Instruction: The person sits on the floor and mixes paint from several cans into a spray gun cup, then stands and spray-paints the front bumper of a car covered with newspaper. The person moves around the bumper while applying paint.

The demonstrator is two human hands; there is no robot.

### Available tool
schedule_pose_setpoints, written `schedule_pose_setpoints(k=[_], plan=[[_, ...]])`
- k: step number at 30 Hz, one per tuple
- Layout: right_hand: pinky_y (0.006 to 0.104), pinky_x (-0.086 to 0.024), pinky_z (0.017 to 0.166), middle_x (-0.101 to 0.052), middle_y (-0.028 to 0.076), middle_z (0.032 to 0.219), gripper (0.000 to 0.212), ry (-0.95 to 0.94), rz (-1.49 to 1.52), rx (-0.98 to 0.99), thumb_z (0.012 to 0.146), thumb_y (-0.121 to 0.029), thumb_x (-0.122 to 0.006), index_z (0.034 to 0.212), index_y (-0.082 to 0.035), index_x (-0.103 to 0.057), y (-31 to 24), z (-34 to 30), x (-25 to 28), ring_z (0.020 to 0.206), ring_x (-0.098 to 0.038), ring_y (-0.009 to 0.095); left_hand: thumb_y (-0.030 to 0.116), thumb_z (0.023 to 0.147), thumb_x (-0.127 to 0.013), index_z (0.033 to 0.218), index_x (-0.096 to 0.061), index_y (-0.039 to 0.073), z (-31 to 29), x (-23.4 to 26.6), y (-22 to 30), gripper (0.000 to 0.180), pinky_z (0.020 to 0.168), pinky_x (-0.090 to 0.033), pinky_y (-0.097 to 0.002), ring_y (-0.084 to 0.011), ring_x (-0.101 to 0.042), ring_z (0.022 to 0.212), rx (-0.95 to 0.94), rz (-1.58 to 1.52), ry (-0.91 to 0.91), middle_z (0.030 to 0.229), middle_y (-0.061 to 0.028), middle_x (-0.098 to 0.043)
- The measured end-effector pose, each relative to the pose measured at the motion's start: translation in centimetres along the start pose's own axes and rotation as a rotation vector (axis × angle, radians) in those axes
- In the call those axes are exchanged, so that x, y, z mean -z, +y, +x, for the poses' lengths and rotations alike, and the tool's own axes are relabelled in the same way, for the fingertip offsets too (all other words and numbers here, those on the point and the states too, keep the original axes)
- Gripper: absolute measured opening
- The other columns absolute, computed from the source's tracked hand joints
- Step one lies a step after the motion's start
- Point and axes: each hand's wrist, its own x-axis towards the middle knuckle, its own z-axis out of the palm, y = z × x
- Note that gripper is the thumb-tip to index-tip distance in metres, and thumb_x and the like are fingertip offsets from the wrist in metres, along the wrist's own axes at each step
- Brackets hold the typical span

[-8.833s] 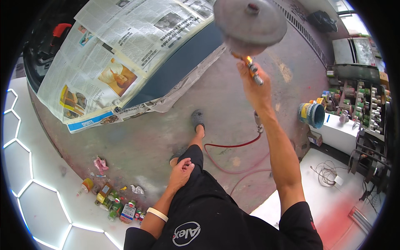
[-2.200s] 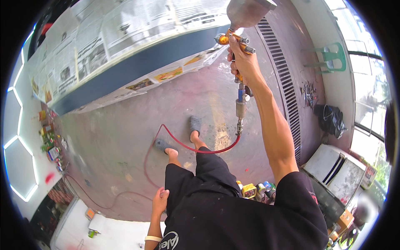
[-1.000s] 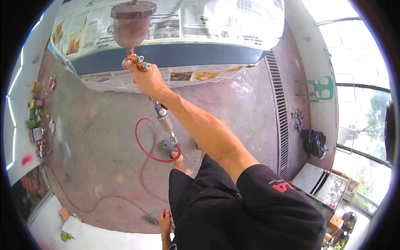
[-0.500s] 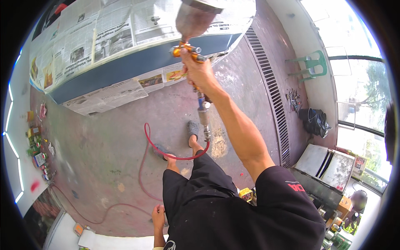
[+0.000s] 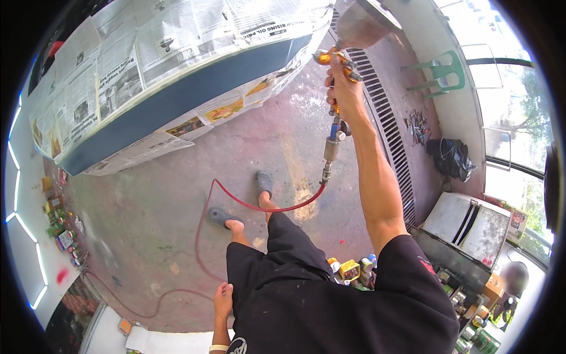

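Observation:
My right hand, arm stretched forward, grips an orange spray gun with a large translucent cup on top. Below the grip hang a metal fitting and the red air hose that curves to the floor. The gun is past the right end of a dark blue-grey panel, which has newspaper masking above and below it. At my left thigh hangs my left hand, fingers curled in, with no object showing in it; the hose passes close by.
A slotted floor drain runs along the right, beside a green plastic chair and a black bag. A metal cabinet stands at lower right. Cans and a yellow container are near my right side; more cans line the left wall.
My right hand has swung to the right with the spray gun, from in front of the panel to past its right end. The hose end moved along; my left hand stays by my thigh.

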Motion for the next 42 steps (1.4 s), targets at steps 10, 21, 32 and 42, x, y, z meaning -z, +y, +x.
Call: schedule_pose_setpoints(k=[10,21,32,42], plan=[[0.0286,-0.036,0.040,-0.061,0.004,0.082,0.049,0.082,-0.029,0.032,0.112,-0.055,-0.064,0.102,-0.007,-0.061,7.0,-5.8,-3.9,0.047,-0.050,0.009,0.045,0.107,-0.072,0.148,-0.065,-0.004,-0.5,0.0,-0.3,0.064,0.105,-0.057,-0.0419,-0.0320,-0.073,0.122,0.036,0.006,0.010,0.134,-0.0239,-0.076],[0.0283,-0.038,0.045,-0.052,-0.002,0.064,0.055,-0.190,0.095,-0.043,0.113,-0.054,-0.065,0.087,-0.006,-0.060,12.7,-18.9,-23.0,0.049,-0.050,0.008,0.042,0.107,-0.071,0.144,-0.067,-0.003,-2.0,2.7,-7.1,0.059,0.102,-0.058,-0.0421,-0.0328,-0.076,0.117,0.052,-0.144,0.085,0.128,-0.0237,-0.078],[0.0286,-0.043,0.062,-0.060,-0.004,0.081,0.042,-0.423,0.147,0.004,0.113,-0.045,-0.070,0.100,-0.005,-0.068,18.0,-29.3,-44.5,0.071,-0.053,0.005,0.041,0.108,-0.069,0.144,-0.067,-0.006,-2.5,6.0,-19.3,0.060,0.102,-0.058,-0.0443,-0.0357,-0.076,0.117,0.087,-0.278,0.157,0.127,-0.0267,-0.078],[0.0359,-0.059,0.078,-0.075,0.010,0.087,0.025,-0.616,-0.097,0.422,0.084,-0.011,-0.086,0.104,0.000,-0.076,27.4,-30.2,-48.1,0.082,-0.068,0.014,0.034,0.110,-0.066,0.139,-0.071,-0.007,0.0,6.8,-22.5,0.050,0.085,-0.061,-0.0361,-0.0218,-0.078,0.093,0.113,-0.220,0.097,0.112,-0.0175,-0.081]])
